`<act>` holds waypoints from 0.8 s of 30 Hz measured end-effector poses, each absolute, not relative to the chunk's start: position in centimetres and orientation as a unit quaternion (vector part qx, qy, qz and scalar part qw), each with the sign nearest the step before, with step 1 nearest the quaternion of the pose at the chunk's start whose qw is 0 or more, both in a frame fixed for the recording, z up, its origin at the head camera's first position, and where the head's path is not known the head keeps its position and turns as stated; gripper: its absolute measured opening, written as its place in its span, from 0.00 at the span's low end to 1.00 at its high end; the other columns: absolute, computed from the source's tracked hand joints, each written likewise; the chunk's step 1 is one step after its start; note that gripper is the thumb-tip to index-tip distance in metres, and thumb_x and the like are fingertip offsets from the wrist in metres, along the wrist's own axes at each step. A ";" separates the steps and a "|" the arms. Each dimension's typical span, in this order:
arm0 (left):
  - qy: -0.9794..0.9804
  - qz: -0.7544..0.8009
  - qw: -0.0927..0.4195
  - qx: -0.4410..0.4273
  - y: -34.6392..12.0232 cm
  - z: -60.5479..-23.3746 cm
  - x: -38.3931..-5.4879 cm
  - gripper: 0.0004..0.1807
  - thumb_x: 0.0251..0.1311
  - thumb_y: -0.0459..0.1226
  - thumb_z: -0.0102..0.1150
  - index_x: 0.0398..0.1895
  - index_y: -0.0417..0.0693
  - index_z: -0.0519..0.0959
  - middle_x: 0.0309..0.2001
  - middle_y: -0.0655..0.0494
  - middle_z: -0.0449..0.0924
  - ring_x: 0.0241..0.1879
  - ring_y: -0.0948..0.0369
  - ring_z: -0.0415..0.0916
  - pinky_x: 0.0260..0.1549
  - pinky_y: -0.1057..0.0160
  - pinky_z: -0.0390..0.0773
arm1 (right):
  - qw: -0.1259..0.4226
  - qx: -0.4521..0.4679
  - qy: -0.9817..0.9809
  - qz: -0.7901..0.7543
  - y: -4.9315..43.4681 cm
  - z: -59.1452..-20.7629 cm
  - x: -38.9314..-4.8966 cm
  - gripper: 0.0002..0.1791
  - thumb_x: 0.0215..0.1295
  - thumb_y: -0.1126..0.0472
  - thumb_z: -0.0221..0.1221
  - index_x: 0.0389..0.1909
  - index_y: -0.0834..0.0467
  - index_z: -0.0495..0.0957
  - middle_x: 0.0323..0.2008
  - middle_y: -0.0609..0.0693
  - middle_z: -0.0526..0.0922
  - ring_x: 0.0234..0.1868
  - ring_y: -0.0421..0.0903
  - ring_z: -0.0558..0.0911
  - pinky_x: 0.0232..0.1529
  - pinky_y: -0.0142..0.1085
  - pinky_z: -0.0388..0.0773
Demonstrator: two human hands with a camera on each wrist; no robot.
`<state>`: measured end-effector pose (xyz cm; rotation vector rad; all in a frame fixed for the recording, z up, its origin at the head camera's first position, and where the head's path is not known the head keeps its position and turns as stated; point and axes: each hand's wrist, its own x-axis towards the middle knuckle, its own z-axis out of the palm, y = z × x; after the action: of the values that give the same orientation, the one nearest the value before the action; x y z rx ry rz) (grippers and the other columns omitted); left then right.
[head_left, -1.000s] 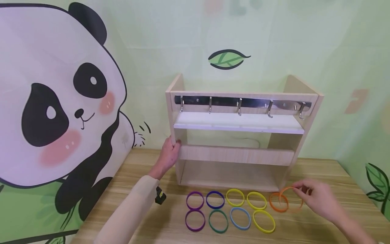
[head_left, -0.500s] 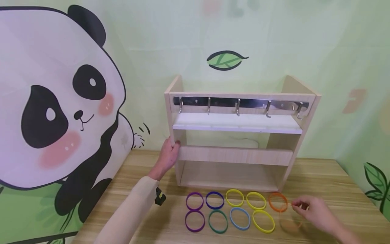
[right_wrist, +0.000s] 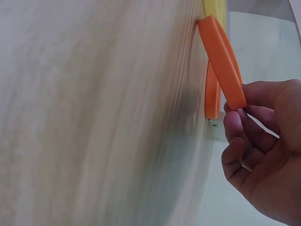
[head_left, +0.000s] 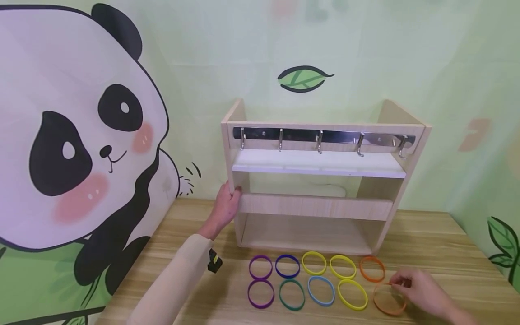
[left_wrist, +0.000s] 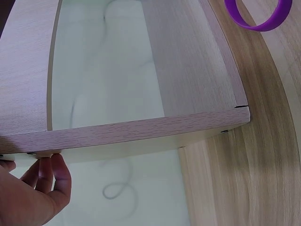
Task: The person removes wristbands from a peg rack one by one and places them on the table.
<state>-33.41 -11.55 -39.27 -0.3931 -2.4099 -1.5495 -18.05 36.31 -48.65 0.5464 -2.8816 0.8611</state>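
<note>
In the head view my left hand (head_left: 225, 205) grips the left side panel of a small wooden shelf (head_left: 317, 207), thumb on the near side. The left wrist view has its bent fingertips (left_wrist: 59, 165) against that panel. My right hand (head_left: 424, 291) pinches an orange silicone wristband (head_left: 391, 313) between thumb and fingers at the right end of the front row. In the right wrist view this wristband (right_wrist: 221, 61) is tilted, its far edge low at the table. Behind it lies another orange wristband (head_left: 361, 268).
Flat in two rows before the shelf lie yellow wristbands (head_left: 352, 308), a light blue one (head_left: 321, 304), a green one (head_left: 291, 309), a dark blue one (head_left: 287, 276) and purple ones (head_left: 261, 308). A metal hook rail (head_left: 300, 135) crosses the shelf's top. Printed cloth hangs behind.
My right hand has moved toward me and lowered the orange wristband from beside the other orange one to the front row. The left hand stays on the shelf.
</note>
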 end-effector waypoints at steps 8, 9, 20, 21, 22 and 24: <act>-0.827 -0.532 0.125 -0.135 -11.5 -39.2 -33.5 0.23 0.70 0.40 0.38 0.66 0.42 0.60 0.55 0.40 0.66 0.53 0.48 0.69 0.50 0.44 0.74 | 0.015 0.195 -0.933 0.302 36.8 -49.3 -18.4 0.02 0.54 0.67 0.65 0.28 0.57 0.81 0.26 0.40 0.78 0.26 0.31 0.73 0.24 0.29 0.74; -0.826 -0.533 0.125 -0.137 -11.5 -39.2 -33.6 0.23 0.70 0.40 0.38 0.66 0.41 0.60 0.56 0.39 0.66 0.53 0.47 0.69 0.50 0.44 0.74 | 0.009 0.197 -0.931 0.307 36.9 -49.4 -18.5 0.02 0.54 0.67 0.64 0.28 0.57 0.81 0.25 0.40 0.78 0.26 0.31 0.73 0.23 0.29 0.74; -0.821 -0.540 0.118 -0.140 -11.4 -39.4 -34.0 0.23 0.71 0.40 0.37 0.66 0.42 0.60 0.56 0.42 0.67 0.52 0.47 0.71 0.47 0.46 0.76 | -0.020 0.199 -0.933 0.299 36.9 -50.1 -19.0 0.02 0.58 0.64 0.63 0.28 0.59 0.81 0.24 0.39 0.78 0.25 0.30 0.73 0.24 0.29 0.74; -0.820 -0.541 0.119 -0.143 -11.3 -39.4 -34.0 0.22 0.71 0.40 0.37 0.65 0.42 0.60 0.55 0.43 0.68 0.52 0.47 0.71 0.47 0.46 0.76 | -0.016 0.196 -0.934 0.297 36.8 -50.1 -19.1 0.02 0.57 0.64 0.63 0.28 0.58 0.81 0.24 0.38 0.78 0.25 0.30 0.73 0.24 0.28 0.73; -0.818 -0.543 0.121 -0.146 -11.3 -39.3 -34.1 0.22 0.71 0.39 0.37 0.65 0.42 0.61 0.55 0.44 0.69 0.52 0.46 0.72 0.47 0.46 0.76 | -0.013 0.194 -0.935 0.295 36.8 -50.1 -19.2 0.02 0.57 0.63 0.63 0.28 0.57 0.81 0.23 0.38 0.78 0.25 0.30 0.73 0.24 0.28 0.73; -0.814 -0.547 0.124 -0.152 -11.4 -39.3 -34.2 0.22 0.71 0.39 0.38 0.65 0.41 0.61 0.55 0.44 0.70 0.52 0.46 0.72 0.47 0.45 0.76 | -0.008 0.192 -0.937 0.293 36.7 -50.1 -19.3 0.01 0.57 0.64 0.64 0.28 0.56 0.81 0.23 0.38 0.77 0.25 0.30 0.72 0.23 0.28 0.72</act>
<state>-34.19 -11.40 -39.33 -0.4423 -2.3733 -1.5941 -19.32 36.66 -50.11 0.6062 -2.9571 0.9238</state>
